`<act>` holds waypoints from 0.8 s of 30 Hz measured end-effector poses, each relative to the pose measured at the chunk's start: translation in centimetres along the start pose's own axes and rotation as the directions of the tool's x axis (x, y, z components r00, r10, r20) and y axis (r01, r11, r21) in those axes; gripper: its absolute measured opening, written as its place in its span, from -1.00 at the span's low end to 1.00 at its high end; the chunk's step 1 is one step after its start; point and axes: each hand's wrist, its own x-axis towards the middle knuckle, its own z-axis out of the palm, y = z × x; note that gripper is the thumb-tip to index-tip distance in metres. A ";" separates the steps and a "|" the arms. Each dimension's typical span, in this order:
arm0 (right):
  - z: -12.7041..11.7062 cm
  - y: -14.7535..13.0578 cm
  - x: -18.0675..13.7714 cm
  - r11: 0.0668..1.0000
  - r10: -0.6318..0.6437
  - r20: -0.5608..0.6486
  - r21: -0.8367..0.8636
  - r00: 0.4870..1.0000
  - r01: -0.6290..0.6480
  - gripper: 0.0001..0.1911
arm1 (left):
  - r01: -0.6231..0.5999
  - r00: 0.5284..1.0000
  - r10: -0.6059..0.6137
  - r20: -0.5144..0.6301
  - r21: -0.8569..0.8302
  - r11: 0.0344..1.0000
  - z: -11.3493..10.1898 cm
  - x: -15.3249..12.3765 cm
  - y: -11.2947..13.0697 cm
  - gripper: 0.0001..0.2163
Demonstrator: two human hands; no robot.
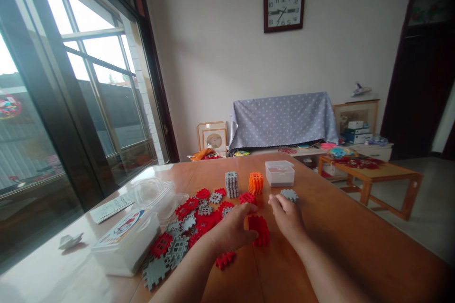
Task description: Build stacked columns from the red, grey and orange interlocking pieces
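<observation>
My left hand (232,229) is curled around a red cube of interlocking plastic tiles (260,229) that rests on the wooden table (355,241). My right hand (288,218) lies just right of that cube with its fingers bent toward it; whether it grips the cube I cannot tell. A loose red tile (225,259) lies in front of my left wrist. A grey tile (289,194) lies beyond my right hand. A grey tile cube (232,184) and an orange tile cube (256,182) stand farther back.
A heap of loose red and grey tiles (185,229) spreads to the left. Beside the heap sits a white plastic box (126,244), with clear lids (156,194) behind it. A small lidded container (279,173) stands at the back. A low wooden table (373,175) is on the floor to the right.
</observation>
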 end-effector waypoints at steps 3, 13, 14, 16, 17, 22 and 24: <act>0.0 0.0 0.0 1.000 0.001 0.002 -0.003 1.000 -0.001 -0.43 | 0.018 1.000 -0.018 0.011 0.003 1.000 0.2 0.0 0.0 -0.46; 0.2 0.2 0.0 0.999 0.019 0.020 0.031 1.000 -0.019 -0.43 | 0.070 0.992 -0.066 -0.105 0.041 0.997 -2.2 -1.1 -0.8 -0.63; 0.2 0.3 0.0 0.999 0.021 0.026 0.038 0.999 -0.022 -0.44 | 0.072 0.992 -0.065 -0.105 0.057 0.996 -2.4 -1.2 -0.8 -0.66; 0.3 0.4 0.0 0.999 0.025 0.035 0.043 0.999 -0.026 -0.45 | 0.061 0.995 -0.054 -0.079 0.082 0.995 -2.5 -1.4 -0.6 -0.65; 0.3 0.5 0.0 0.999 0.027 0.036 0.042 0.999 -0.029 -0.46 | 0.055 0.997 -0.049 -0.062 0.089 0.995 -2.3 -1.4 -0.5 -0.63; 0.2 0.7 0.0 0.999 0.039 0.043 0.034 0.998 -0.040 -0.47 | 0.051 0.999 -0.049 -0.023 0.084 0.995 -0.4 -1.1 -0.3 -0.55; 0.2 0.7 0.0 0.999 0.038 0.047 0.031 0.998 -0.040 -0.47 | 0.045 0.999 -0.043 -0.025 0.078 0.996 0.1 -0.8 -0.4 -0.56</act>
